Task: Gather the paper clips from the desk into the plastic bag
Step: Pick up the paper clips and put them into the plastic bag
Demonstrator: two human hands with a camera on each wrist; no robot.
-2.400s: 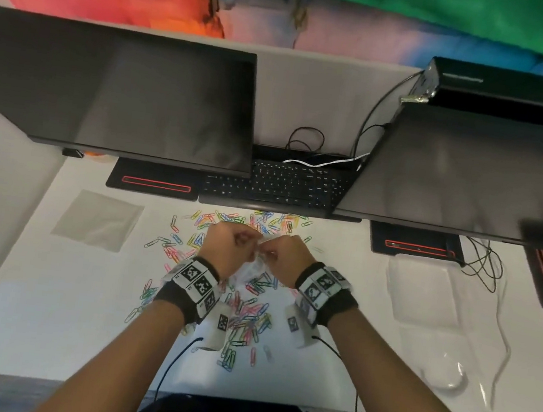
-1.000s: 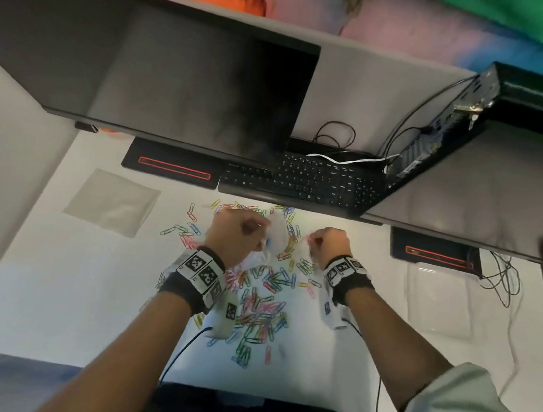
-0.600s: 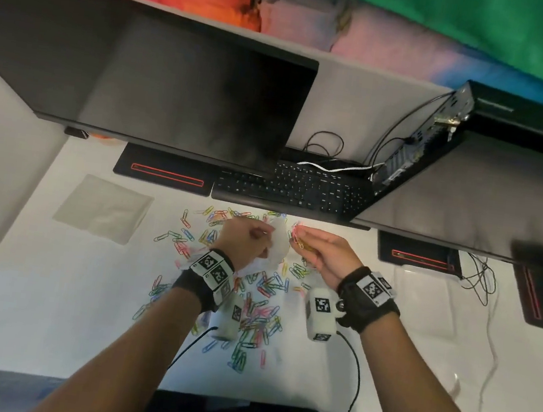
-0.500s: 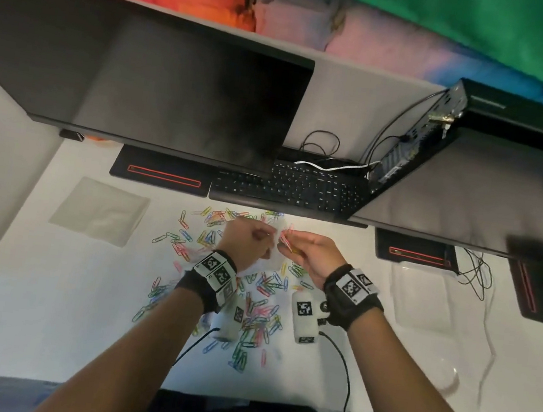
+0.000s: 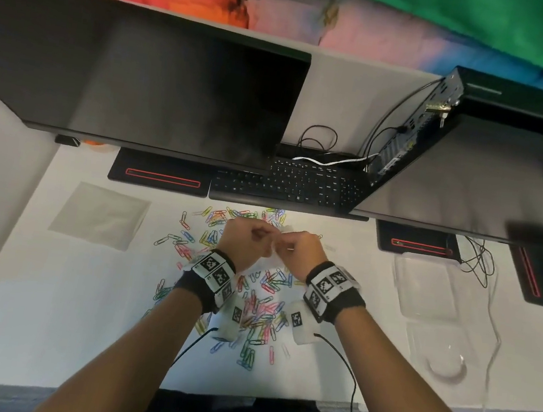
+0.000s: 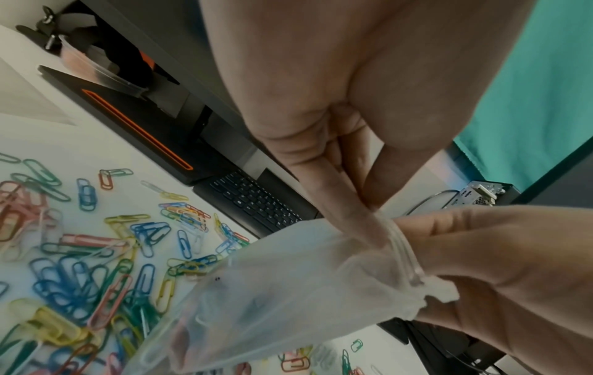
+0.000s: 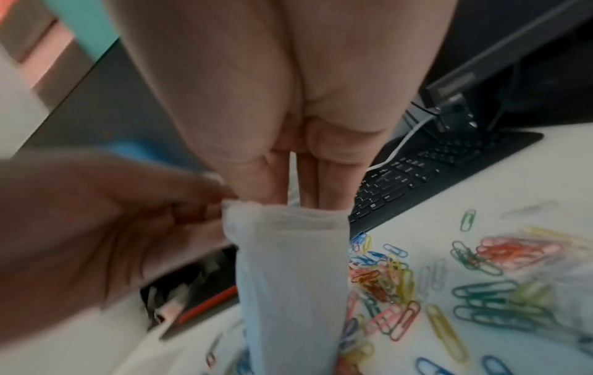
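Many coloured paper clips [image 5: 259, 311] lie scattered on the white desk [image 5: 42, 314]. They also show in the wrist views as paper clips [image 6: 80, 279] and paper clips [image 7: 481, 291]. My left hand [image 5: 248, 240] pinches the rim of a small clear plastic bag [image 6: 289, 279], which hangs above the pile. My right hand [image 5: 298, 251] meets it. Its fingers [image 7: 308, 182] reach straight down into the mouth of the bag [image 7: 289, 279], which hides the fingertips and anything between them.
Two dark monitors overhang the desk's back, with a black keyboard [image 5: 287, 183] under them. A flat clear sheet [image 5: 99, 214] lies at the left. Clear plastic trays [image 5: 425, 288] and loose cables [image 5: 476, 264] lie at the right.
My right hand, which pinched clips beside the bag half a second ago, has moved left to the bag's mouth and put its fingertips in. The left hand has kept hold of the bag.
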